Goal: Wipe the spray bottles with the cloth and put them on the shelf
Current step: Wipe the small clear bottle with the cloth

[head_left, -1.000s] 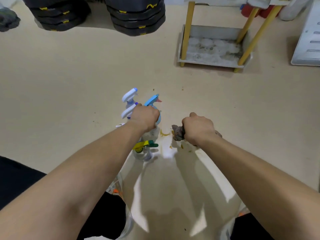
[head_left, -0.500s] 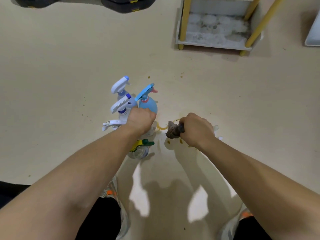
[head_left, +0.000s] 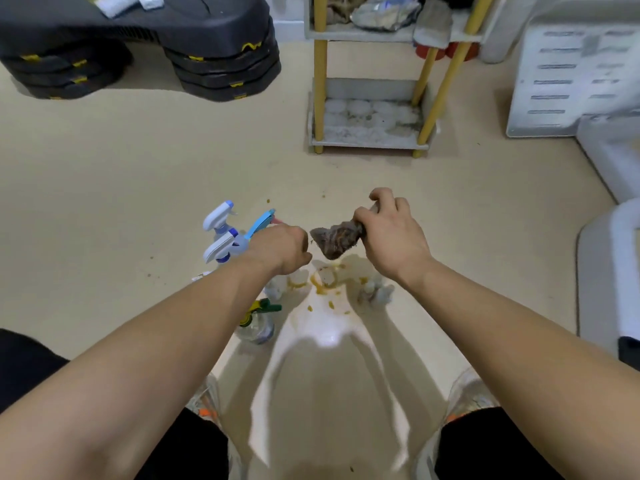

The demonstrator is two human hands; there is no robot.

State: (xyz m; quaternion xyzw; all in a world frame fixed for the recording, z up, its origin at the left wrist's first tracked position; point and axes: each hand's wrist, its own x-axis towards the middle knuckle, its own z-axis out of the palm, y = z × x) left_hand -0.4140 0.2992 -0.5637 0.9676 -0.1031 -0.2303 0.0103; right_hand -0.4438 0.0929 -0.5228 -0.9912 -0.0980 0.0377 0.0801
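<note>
Blue bottle [head_left: 262,220] body behind left hand [head_left: 281,249]

Grips the blue-triggered spray bottle [head_left: 261,221] in the left hand [head_left: 280,249] (body hidden behind the fist). Clutches a bunched dark cloth [head_left: 337,239] in the right hand [head_left: 391,233], just right of that bottle. Two white-triggered bottles [head_left: 221,244] just left of it; green-triggered bottle [head_left: 258,323] nearer than it, on the floor [head_left: 138,188]; yellow-legged shelf [head_left: 370,142] well beyond it.

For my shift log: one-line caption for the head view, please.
Left hand grips a blue-triggered spray bottle while right hand holds a crumpled brown cloth beside it, yellow-legged shelf ahead.
</note>
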